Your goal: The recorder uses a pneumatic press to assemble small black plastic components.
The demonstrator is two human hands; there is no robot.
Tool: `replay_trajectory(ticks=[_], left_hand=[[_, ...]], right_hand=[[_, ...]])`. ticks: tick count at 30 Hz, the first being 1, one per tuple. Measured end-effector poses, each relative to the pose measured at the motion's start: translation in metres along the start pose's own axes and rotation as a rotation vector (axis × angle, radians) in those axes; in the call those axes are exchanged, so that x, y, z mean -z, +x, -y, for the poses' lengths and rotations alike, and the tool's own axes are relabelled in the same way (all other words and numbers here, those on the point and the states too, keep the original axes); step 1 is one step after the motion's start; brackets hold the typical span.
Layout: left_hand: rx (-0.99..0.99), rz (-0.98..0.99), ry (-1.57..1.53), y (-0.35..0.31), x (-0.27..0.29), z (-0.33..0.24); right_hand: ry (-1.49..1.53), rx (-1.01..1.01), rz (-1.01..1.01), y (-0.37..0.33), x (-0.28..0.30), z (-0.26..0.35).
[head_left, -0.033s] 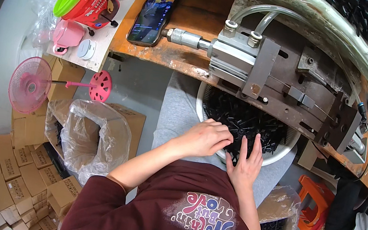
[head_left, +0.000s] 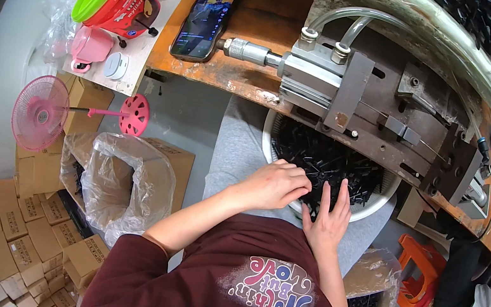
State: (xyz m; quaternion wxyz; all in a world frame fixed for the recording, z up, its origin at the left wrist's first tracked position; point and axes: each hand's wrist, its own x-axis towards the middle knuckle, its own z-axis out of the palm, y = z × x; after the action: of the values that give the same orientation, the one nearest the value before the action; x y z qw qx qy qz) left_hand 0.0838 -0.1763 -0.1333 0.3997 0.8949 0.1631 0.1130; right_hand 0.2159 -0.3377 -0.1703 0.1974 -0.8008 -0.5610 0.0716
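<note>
A white round basin point(head_left: 385, 200) rests on my lap, filled with small, thin black plastic pieces point(head_left: 321, 159). At its near left rim, my left hand point(head_left: 275, 187) has its fingers curled together over the pieces; whatever they hold, if anything, is hidden. My right hand point(head_left: 328, 221) lies at the near rim with fingers stretched apart, their tips among the black pieces. Just beyond the basin, a metal pneumatic fixture point(head_left: 315, 81) with clear hoses is mounted on the wooden bench point(head_left: 225, 76); neither hand touches it.
A phone point(head_left: 205, 22), a red bucket point(head_left: 124, 9) and a pink cup point(head_left: 90, 44) stand at the back left. Below are a pink fan point(head_left: 40, 112), a bag-lined carton point(head_left: 126, 179) and stacked cartons point(head_left: 27, 254). An orange stool point(head_left: 412, 276) and another person's leg point(head_left: 462, 284) are at right.
</note>
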Motion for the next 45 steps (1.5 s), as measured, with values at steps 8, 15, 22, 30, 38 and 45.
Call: replay_trajectory(ticks=[8,15,22,30,38,45], left_hand=[[-0.003,-0.001,0.013,0.0,0.0,0.002],[-0.013,-0.019,0.016,-0.001,-0.002,0.004],[0.005,-0.028,0.033,-0.002,-0.002,0.005],[0.143,-0.273,0.024,-0.002,0.003,0.024],[0.22,-0.453,0.063,-0.009,0.005,0.042],[0.221,-0.415,0.068,-0.012,0.0,0.042]], right_hand=[[-0.01,0.027,-0.019,0.0,-0.001,-0.001],[-0.005,0.023,-0.015,0.0,-0.001,-0.001],[-0.039,0.006,-0.018,-0.002,-0.001,-0.001],[-0.057,-0.108,0.008,-0.004,0.0,0.004],[0.005,-0.07,0.031,0.0,-0.006,0.0],[-0.009,-0.065,0.048,0.0,-0.006,0.0]])
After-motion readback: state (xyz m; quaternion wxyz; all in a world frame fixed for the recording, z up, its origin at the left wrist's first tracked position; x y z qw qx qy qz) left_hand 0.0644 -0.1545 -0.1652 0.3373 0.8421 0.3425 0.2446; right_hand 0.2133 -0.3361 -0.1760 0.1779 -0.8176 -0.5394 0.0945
